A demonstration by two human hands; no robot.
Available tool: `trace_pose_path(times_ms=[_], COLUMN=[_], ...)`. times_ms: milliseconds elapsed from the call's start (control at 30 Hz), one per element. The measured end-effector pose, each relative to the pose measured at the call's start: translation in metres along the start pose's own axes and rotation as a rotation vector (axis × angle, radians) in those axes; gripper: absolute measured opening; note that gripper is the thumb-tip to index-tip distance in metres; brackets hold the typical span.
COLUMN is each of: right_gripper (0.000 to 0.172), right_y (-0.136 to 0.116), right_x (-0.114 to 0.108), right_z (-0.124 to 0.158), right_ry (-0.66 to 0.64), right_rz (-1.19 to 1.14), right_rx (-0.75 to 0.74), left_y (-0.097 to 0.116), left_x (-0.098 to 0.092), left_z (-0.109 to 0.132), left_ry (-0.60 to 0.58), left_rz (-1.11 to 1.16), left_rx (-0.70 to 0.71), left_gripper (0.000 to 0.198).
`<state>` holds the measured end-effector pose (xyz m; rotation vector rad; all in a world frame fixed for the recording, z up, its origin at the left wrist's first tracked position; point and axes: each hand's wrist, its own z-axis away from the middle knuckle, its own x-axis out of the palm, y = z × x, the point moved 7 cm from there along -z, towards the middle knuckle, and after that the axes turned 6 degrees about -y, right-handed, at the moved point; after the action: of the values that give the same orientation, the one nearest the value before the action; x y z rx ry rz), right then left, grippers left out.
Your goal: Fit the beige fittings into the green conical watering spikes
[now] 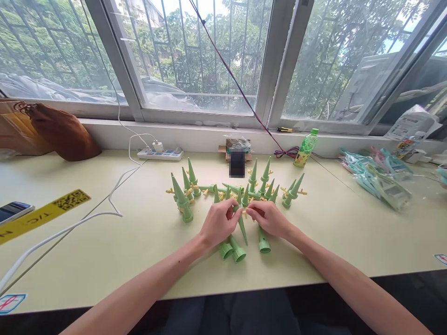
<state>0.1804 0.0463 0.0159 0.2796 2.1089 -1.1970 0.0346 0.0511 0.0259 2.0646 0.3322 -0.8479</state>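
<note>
Bare forearms (159, 267) stretch from the near left and near right over the pale table (349, 242) to its middle, where the hands almost meet. Between them is the green spike (243, 230), its point slanting toward the near edge. The left hand (222, 217) has its thumb and fingers together, clamped on the spike's upper part. The right hand (269, 217) has thumb and forefinger close together beside a small yellow fitting (244, 214); whether they grip it, I cannot tell.

Three green tubes (239, 254) lie just nearer than the hands, open ends facing near; the rightmost is partly hidden by the right hand. More green spikes (181, 200) stand points up to the left, right and far side, many with yellow side pieces, crowding the hands.

As for containers, a green-capped bottle (304, 150) stands far right, its contents hard to make out. Clear plastic bags (382, 179) farther right hold pastel-coloured items. Far left, a brown pouch (66, 135) is gathered at its neck beside a cardboard box (17, 135); the pouch's inside is hidden.

On the left, a white cable (114, 204) loops across the table near a power strip (167, 156).
</note>
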Motion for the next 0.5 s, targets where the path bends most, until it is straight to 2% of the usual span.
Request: trace_pose_path(times_ms=[100, 200, 267, 500], right_gripper=[0.034, 0.019, 0.015, 0.017], right_y=[0.0006, 0.0000, -0.0015, -0.0033], right_x=[0.0002, -0.0007, -0.0014, -0.0004], right_z=[-0.0001, 0.0003, 0.0004, -0.0008], right_ry=[-0.006, -0.014, -0.017, -0.030], right_rz=[0.017, 0.007, 0.003, 0.001], right_rx=[0.008, 0.013, 0.003, -0.012], left_y=[-0.0008, -0.0022, -0.0026, -0.0029], left_x=[0.0010, 0.0011, 0.0010, 0.0021], left_z=[0.0002, -0.0001, -0.0004, -0.0003], left_ry=[-0.006, 0.001, 0.008, 0.002], left_rz=[0.000, -0.010, -0.016, -0.014], left_rx=[0.002, -0.009, -0.011, 0.001], left_gripper=[0.019, 0.018, 0.018, 0.018])
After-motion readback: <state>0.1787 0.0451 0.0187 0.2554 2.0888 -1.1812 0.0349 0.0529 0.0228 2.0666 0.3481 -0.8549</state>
